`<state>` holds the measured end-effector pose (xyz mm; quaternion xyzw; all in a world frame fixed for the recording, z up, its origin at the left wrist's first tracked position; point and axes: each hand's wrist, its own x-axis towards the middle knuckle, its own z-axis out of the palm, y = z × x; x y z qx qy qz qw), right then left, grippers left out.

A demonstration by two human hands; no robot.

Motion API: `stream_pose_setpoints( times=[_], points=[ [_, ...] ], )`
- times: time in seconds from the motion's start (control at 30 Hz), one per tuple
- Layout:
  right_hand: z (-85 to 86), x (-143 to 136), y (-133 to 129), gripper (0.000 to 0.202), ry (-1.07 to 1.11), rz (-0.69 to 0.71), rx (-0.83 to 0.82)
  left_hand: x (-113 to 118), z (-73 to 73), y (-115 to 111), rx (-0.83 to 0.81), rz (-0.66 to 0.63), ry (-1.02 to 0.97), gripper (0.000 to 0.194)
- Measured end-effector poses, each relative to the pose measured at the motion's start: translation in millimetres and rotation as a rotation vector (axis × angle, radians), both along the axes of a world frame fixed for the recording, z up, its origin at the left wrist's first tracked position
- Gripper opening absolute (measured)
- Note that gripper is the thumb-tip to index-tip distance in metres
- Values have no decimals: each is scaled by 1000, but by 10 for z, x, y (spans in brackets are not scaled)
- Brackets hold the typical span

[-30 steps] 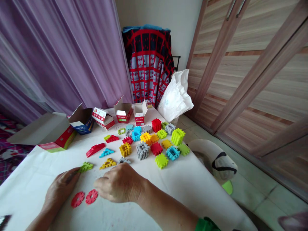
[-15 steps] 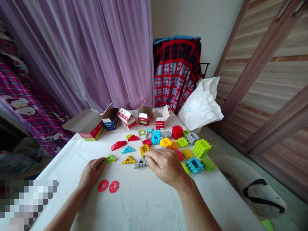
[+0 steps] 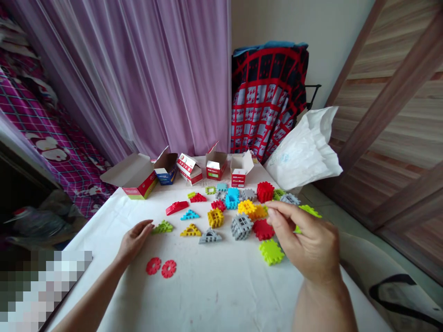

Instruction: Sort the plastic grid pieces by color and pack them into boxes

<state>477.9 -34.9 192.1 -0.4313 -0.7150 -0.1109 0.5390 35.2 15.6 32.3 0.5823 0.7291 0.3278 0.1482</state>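
Note:
My left hand [image 3: 135, 239] rests on the table at the left, fingers loosely bent and a little apart. Its fingertips are beside a light green triangular block [image 3: 163, 227]. On the right, my right hand [image 3: 306, 237] hovers over the blocks, thumb and forefinger pinched together; whatever is between them is hidden. Below its fingertips are a flat red block [image 3: 263, 229], a lime green square block [image 3: 271, 251] and a grey window block [image 3: 242, 226]. Nearer the middle stand a mustard window block [image 3: 215, 218], a grey arched triangle [image 3: 210, 236] and a yellow triangle [image 3: 190, 230].
Two red notched discs [image 3: 169, 268] lie in front. Several opened small boxes [image 3: 217, 171] line the table's back edge. A white bag [image 3: 304, 152] stands at the right rear. A blue block [image 3: 232, 198] and a red stack [image 3: 265, 192] sit further back.
My right hand has moved right, away from the mustard window block, which stays on the table. My left hand has barely shifted beside the green triangle. The view has turned slightly.

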Motion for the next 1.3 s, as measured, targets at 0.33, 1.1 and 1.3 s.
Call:
stream_pose_setpoints(
  times=[0.33, 1.1, 1.3],
  points=[
    [-88, 128, 102, 13, -141, -125, 117, -579, 567, 781, 1, 361, 183, 44],
    [-187, 70, 251, 19, -294, -118, 150, -628, 984, 1184, -169, 299, 665, 35],
    [-132, 13, 226, 23, -318, -75, 165, -699, 1020, 522, -115, 290, 693, 38]
  ],
)
